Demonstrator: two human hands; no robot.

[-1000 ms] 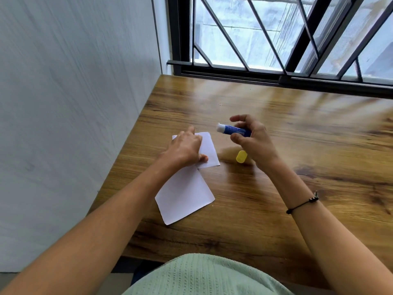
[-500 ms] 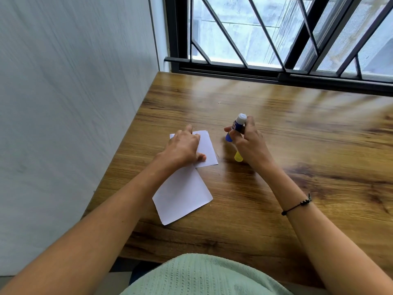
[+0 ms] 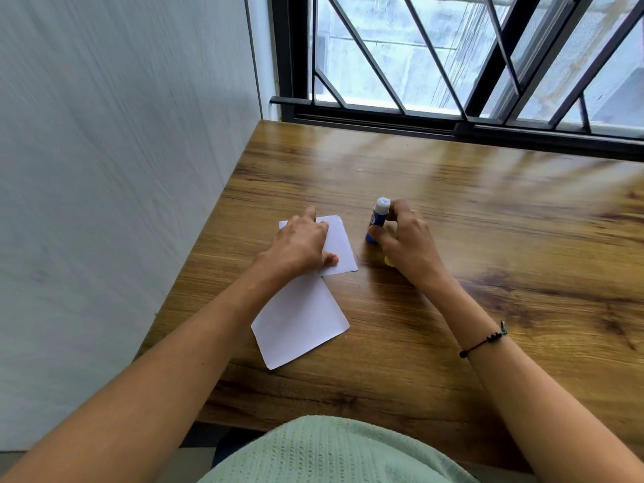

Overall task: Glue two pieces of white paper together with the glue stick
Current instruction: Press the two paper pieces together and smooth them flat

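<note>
Your right hand [image 3: 407, 245] is closed around the blue glue stick [image 3: 377, 221], thumb low on the tube and fingers wrapped round its far side. The tube stands nearly upright on the wooden table [image 3: 488, 210], just to the 3 o'clock side of the papers. Its top is uncapped, and the pale glue shows inside the open end. A label runs down the tube's side, but its writing is too blurred to read. A yellow cap [image 3: 388, 261] peeks out from under your right palm, at 6 o'clock from the tube, lying on the table.

Your left hand [image 3: 301, 247] lies flat and spread, palm down, on the upper white paper [image 3: 339, 245], gripping nothing and simply pressing the sheet to the table. Its index finger reaches past the sheet's far edge toward 12 o'clock. The lower white paper [image 3: 299, 322] extends toward 6 o'clock from under that hand, turned slightly, its far edge hidden beneath the upper sheet and your wrist. Both sheets are blank.

A thin black bracelet [image 3: 482, 341] circles your right wrist.
</note>
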